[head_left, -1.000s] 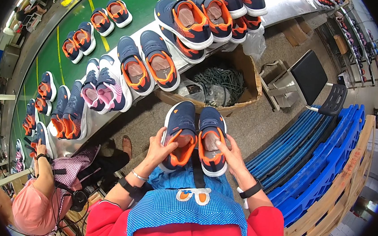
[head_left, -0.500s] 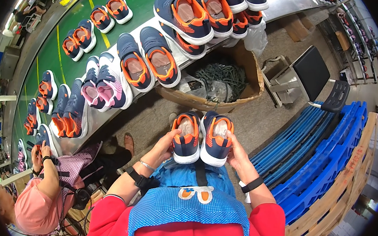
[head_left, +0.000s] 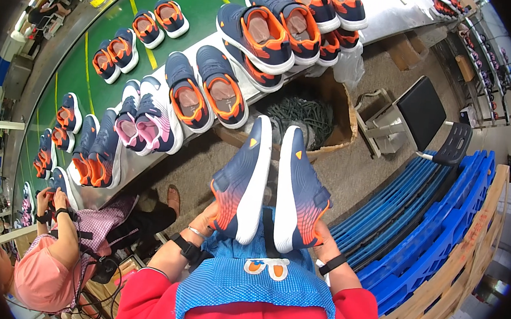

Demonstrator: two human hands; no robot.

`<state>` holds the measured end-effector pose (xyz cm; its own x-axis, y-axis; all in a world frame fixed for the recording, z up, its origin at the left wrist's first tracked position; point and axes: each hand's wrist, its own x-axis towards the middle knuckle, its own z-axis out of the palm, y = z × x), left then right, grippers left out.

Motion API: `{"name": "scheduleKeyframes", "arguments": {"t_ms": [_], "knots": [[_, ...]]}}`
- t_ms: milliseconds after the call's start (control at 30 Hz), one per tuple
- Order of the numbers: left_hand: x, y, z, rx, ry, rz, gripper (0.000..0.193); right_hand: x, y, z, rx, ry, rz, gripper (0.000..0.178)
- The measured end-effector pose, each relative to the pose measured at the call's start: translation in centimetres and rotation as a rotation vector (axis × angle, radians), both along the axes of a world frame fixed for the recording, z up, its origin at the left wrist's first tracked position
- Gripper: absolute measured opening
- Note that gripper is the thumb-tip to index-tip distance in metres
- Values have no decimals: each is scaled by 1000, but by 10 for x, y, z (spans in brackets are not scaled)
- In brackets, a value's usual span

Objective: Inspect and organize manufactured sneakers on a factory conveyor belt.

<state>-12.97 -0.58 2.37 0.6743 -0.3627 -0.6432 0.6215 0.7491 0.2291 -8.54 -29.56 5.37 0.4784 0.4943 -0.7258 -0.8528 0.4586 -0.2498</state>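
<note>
A navy sneaker with orange lining (head_left: pixel 233 182) is gripped at its heel end by my left hand (head_left: pixel 205 217). Its mate, the other sneaker (head_left: pixel 302 194), is in my right hand (head_left: pixel 324 246), also held near the heel. Both shoes are tipped on their sides, white soles facing each other with a gap between, toes pointing away from me. My fingers are mostly hidden behind and inside the shoes. Below them is my blue checked apron (head_left: pixel 257 284).
Several navy-orange sneakers (head_left: pixel 189 102) and a pink-white pair (head_left: pixel 149 123) stand along the green conveyor (head_left: pixel 107 19). Under its edge is a cardboard box (head_left: pixel 346 128) of dark cords. A black chair (head_left: pixel 421 104), blue plastic pallets (head_left: pixel 445 218) and a wooden pallet (head_left: pixel 472 257) lie right. Another person (head_left: pixel 55 263) works left.
Both sneakers have been turned from upright, openings facing me, onto their sides with soles inward. They now reach farther forward, and my hands have rotated with them.
</note>
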Motion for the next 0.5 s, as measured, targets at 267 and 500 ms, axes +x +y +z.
{"name": "scheduleKeyframes", "arguments": {"t_ms": [267,500], "knots": [[37,-21,15,54,-79,-100,35,3,47,0,-172,-163,126,35],[39,-25,24,60,-107,-216,35,-1,48,-5,-365,-257,209,34]]}}
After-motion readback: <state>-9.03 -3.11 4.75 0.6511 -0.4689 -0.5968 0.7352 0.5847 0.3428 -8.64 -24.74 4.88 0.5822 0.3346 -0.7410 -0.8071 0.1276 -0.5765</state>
